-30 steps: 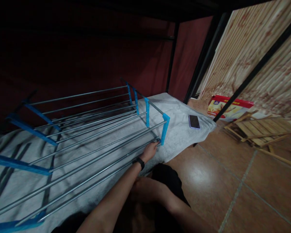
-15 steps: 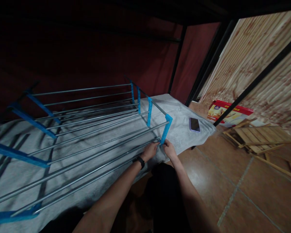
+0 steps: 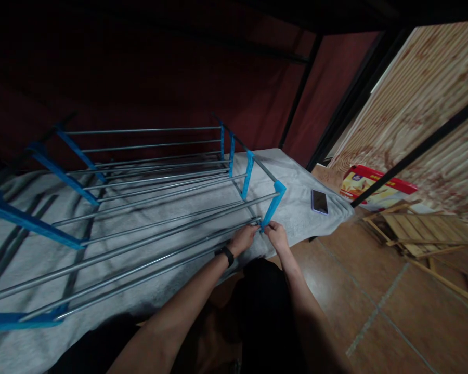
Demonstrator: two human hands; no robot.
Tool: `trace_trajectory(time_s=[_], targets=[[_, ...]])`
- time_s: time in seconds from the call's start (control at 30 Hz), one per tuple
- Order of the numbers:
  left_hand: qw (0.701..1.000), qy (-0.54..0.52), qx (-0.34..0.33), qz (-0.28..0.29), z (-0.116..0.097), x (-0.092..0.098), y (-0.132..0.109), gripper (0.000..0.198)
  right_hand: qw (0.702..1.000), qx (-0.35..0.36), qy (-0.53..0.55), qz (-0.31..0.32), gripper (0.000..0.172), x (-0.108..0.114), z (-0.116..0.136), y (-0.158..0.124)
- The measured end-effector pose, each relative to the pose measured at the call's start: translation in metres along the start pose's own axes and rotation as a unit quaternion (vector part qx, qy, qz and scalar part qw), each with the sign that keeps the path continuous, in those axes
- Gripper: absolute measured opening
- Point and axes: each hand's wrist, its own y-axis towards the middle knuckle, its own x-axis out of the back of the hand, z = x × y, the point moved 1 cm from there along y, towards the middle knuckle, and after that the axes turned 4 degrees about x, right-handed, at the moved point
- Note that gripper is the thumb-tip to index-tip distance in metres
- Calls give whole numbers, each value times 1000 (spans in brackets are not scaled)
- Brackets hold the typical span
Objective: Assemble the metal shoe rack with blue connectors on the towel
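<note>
A rack of grey metal rods (image 3: 140, 244) joined by blue plastic brackets lies across a grey blanket (image 3: 296, 221). My left hand (image 3: 243, 240), with a black band on its wrist, is closed around the right end of a lower front rod. Beside it, my right hand (image 3: 276, 237) pinches the bottom end of the front right blue bracket (image 3: 273, 206). The fingertips of both hands almost meet there and hide the joint between rod and bracket. The upper end of this bracket sits on the rack's side bar.
A phone (image 3: 320, 201) rests on the blanket to the right of my hands. Beyond the blanket's edge, a red and yellow box (image 3: 378, 189) and a folded wooden piece of furniture (image 3: 432, 231) stand on the tiled floor. A black metal bar (image 3: 413, 157) slants across the right.
The view has shifted slightly, so the rack appears a little higher and further right. Both hands stay at the same corner, the right one now lower on the bracket.
</note>
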Motion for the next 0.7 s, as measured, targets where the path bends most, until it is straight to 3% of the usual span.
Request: trace_trajectory(time_s=[0.7], targets=[[999, -30, 32, -5, -8, 7, -12, 42, 1000, 18, 10, 2, 40, -1, -5, -7]])
